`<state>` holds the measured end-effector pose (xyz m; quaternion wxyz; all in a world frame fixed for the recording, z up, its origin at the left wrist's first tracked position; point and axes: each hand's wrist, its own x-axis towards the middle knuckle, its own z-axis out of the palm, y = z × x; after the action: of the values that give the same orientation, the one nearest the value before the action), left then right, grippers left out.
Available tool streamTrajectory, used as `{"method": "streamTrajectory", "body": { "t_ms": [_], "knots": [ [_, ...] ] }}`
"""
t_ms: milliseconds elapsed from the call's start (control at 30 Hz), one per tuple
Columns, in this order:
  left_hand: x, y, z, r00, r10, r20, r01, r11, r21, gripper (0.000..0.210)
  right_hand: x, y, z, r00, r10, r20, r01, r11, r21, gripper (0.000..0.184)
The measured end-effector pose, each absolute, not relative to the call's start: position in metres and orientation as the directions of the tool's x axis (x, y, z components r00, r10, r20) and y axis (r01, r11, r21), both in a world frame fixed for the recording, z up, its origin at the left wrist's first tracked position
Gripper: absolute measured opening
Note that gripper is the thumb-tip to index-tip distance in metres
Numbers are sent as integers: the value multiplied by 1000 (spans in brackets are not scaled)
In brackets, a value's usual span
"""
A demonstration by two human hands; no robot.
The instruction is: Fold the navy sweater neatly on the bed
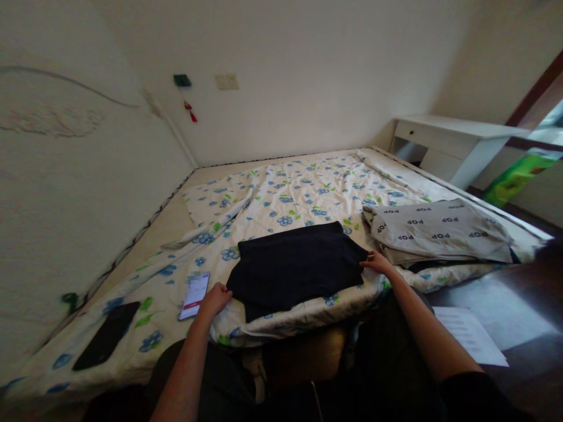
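In the head view, a dark garment (294, 269) lies spread in a roughly flat, many-cornered shape on a flowered sheet (281, 205), close to the near edge of the bed (181, 208), with its lower edge just short of the sheet's drop. The left hand (219, 298) is at the garment's left side, fingers together and clamped on its edge; the right hand (377, 262) pinches the corner that juts out on the opposite side, thumb and fingers closed on the cloth. Both forearms reach in from below, over dark-clothed legs. Just beside the left hand, a phone (194, 296) with a lit screen lies on the sheet, part of it pixelated; farther left and nearer the viewer lies a black phone-like slab (107, 336), tilted the same way. To the right of the garment, near the right hand, sits a folded grey cloth (440, 230) printed with POP, with something dark showing under its near edge. The sheet is rumpled, its blue flowers and green leaves running back toward the wall (299, 76). A white desk (466, 130) stands beyond the bed's far right corner, near a green bag (519, 179). Printed paper (470, 335) lies low on the right, beyond the right forearm.
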<state>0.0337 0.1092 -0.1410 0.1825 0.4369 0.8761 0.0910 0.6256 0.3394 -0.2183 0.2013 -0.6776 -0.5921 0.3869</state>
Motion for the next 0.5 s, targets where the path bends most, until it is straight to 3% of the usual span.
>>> {"method": "streamTrajectory", "body": {
  "t_ms": [100,200,267,400,500],
  "knots": [
    [38,132,-138,-541,841,-1,810,521,268,47,612,347,-215,91,993,-69,790,-114,-602,69],
    [53,147,-143,-531,847,3,829,519,206,65,595,351,-214,25,999,-27,841,-35,-540,63],
    [59,153,-146,-555,829,-64,802,554,224,59,584,351,-215,-58,995,-80,855,8,-518,55],
    [53,159,-145,-596,790,-146,682,594,428,36,572,355,-212,-90,989,-114,867,22,-497,31],
    [42,159,-139,-573,798,-186,615,568,547,29,572,362,-206,-4,991,-133,754,-84,-651,31]
  ]
}}
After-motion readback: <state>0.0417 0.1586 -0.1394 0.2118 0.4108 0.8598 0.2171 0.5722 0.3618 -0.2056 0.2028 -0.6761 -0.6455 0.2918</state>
